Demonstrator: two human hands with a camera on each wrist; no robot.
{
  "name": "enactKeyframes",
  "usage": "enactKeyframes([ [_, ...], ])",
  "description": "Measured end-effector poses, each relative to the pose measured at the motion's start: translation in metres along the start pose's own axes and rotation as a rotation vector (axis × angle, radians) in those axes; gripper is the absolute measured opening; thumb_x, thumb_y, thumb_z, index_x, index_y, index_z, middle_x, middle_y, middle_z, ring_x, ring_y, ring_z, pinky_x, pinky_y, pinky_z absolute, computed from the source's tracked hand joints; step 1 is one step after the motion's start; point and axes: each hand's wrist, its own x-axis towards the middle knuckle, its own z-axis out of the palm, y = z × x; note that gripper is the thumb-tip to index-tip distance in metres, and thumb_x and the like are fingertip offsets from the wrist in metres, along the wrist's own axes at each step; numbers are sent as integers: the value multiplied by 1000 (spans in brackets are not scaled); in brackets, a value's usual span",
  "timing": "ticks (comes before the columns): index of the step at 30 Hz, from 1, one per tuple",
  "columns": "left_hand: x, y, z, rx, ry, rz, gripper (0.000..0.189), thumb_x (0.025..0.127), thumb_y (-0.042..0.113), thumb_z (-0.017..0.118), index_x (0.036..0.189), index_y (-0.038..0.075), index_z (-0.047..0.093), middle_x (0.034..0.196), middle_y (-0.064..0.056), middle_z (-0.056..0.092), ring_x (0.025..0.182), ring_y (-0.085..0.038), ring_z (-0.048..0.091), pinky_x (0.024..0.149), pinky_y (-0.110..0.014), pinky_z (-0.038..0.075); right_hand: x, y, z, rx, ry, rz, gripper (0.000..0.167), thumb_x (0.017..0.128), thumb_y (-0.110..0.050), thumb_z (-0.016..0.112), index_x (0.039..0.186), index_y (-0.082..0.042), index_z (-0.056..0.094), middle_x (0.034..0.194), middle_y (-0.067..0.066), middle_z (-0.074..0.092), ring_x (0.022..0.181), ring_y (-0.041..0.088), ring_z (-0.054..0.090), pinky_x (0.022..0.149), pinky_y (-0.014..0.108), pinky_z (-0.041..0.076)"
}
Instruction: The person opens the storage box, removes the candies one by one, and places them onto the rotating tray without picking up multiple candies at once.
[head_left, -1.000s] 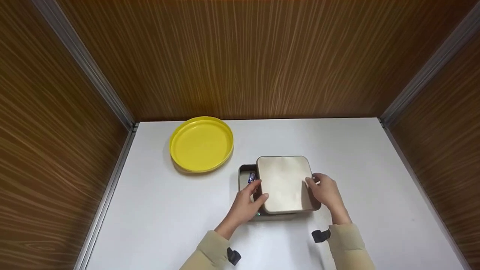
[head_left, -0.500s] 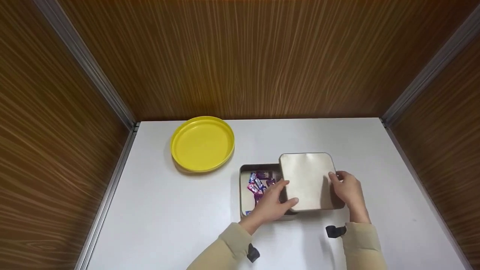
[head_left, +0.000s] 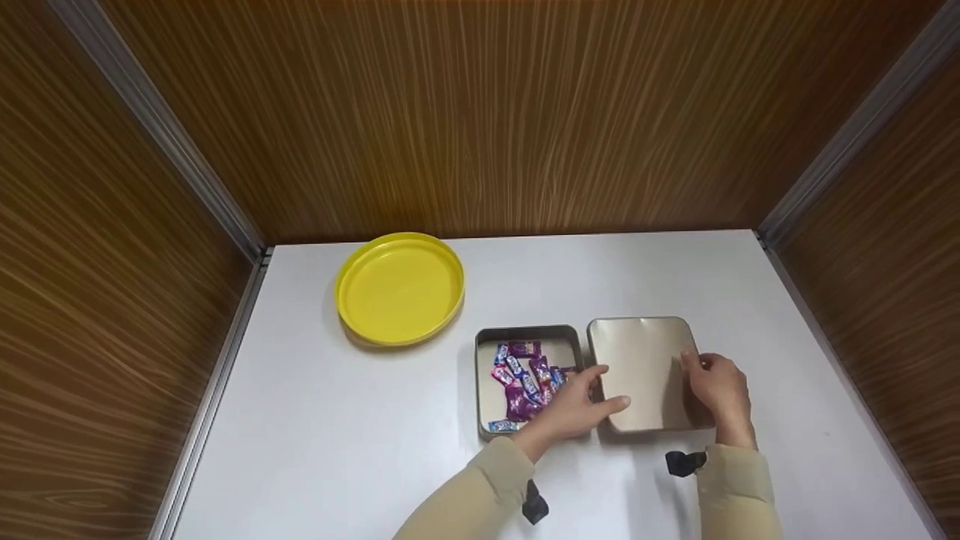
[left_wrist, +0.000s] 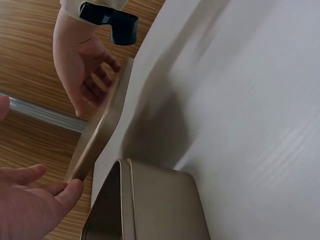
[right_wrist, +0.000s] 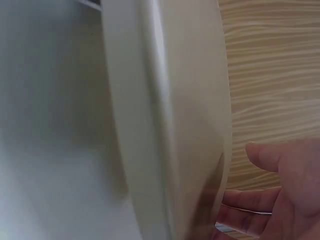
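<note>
One tabletop under one tin. In the tin: at least eight sweets, exact count obscured. At the tin's right side: one lid, one left hand, one right hand. Beyond the tin, leftward: one plate.

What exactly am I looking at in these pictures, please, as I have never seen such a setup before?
There is no machine here: a person works with two bare hands. The head view is taken from the person's head, looking forward and down; each wrist view comes from that wrist, looking at its hand's work. On the white table are a round yellow tray and, nearer the person, an open metal tin with colourful wrapped sweets inside. The right hand holds the lid by its right edge, and the left hand touches its left side. Whether the lid rests on the table is hard to tell.
</note>
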Motion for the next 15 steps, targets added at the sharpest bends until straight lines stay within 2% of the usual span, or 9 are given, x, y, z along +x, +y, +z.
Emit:
enactKeyframes([
  [5,6,3,11,-88,-10,-56,70,86,39,74,144,11,47,133,-16,56,122,-26,54,101,-38,44,2,12,0,-17,-9,39,74,101,-50,38,132,17,47,126,38,52,109,50,55,86,59,48],
  [10,13,6,22,-177,6,-82,68,86,31,75,143,7,47,129,-18,57,118,-27,56,98,-37,47,4,20,3,-36,-13,70,72,100,-48,39,132,16,47,127,39,50,110,51,54,86,59,47],
  [15,20,7,33,-171,26,-124,70,84,34,75,143,8,47,135,-17,55,121,-28,55,100,-39,45,7,24,5,-52,-25,94,70,100,-44,38,134,17,44,130,40,47,112,53,53,87,61,46],
])
